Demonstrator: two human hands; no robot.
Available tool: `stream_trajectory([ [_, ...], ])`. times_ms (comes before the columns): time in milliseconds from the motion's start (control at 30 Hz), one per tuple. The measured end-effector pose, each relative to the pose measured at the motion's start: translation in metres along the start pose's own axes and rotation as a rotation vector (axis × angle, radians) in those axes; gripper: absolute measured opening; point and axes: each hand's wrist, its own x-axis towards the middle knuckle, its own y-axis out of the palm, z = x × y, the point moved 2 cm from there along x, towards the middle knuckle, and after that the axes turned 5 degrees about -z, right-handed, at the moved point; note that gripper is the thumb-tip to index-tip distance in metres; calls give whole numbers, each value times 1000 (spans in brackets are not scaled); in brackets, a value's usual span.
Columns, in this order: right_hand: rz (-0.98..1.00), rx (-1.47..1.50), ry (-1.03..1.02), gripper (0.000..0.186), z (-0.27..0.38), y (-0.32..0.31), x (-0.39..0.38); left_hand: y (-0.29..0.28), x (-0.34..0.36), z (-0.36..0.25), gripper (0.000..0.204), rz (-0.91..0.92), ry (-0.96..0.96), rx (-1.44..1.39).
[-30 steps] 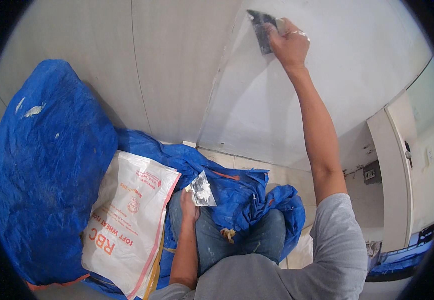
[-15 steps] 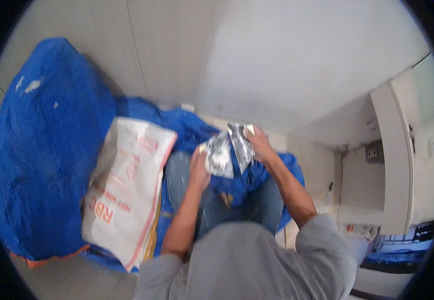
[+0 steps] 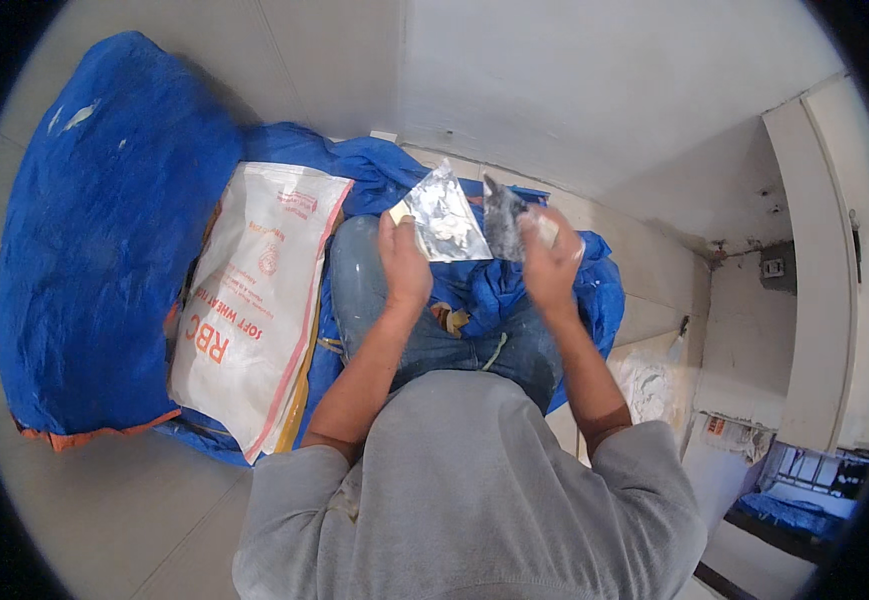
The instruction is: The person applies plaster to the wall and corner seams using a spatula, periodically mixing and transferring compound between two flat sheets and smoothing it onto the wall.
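My left hand [image 3: 404, 262] is closed on a putty scraper with a broad shiny silver blade [image 3: 442, 215] and a cream-coloured grip edge. Whitish smears mark the metal. Just to its right, my right hand [image 3: 550, 255] grips a second putty scraper [image 3: 502, 218], its blade darker and smeared white, blurred by motion. Pale residue shows on the right fingers. A narrow gap separates the blades, both held above my knees. Between my legs lies a bunched blue tarp [image 3: 484, 295] with a small yellowish item [image 3: 450, 318] on it.
A large blue tarp-covered bundle [image 3: 114, 250] stands at the left. Beside it lies a white printed woven sack [image 3: 259, 290], close to my left leg. Pale walls [image 3: 594, 80] rise ahead. To the right are a white ledge [image 3: 804, 270] and a wall socket box [image 3: 776, 268].
The view has tilted and sharpened. My right hand has turned its scraper, moving its blade slightly away from the left one, whose blade now shows flatter and brighter.
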Motion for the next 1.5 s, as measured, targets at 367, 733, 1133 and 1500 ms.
stream_trajectory([
  [367,12,15,141,12,-18,-39,-16,-7,-7,-58,22,-75,483,438],
  [733,169,149,146,14,32,-23,-12,-6,-22,-64,20,135,505,300],
  [1133,-24,79,-21,13,38,-17,14,-19,2,-59,20,166,495,231],
  [1500,121,-16,-127,10,42,21,25,-21,22,-51,20,161,461,159],
])
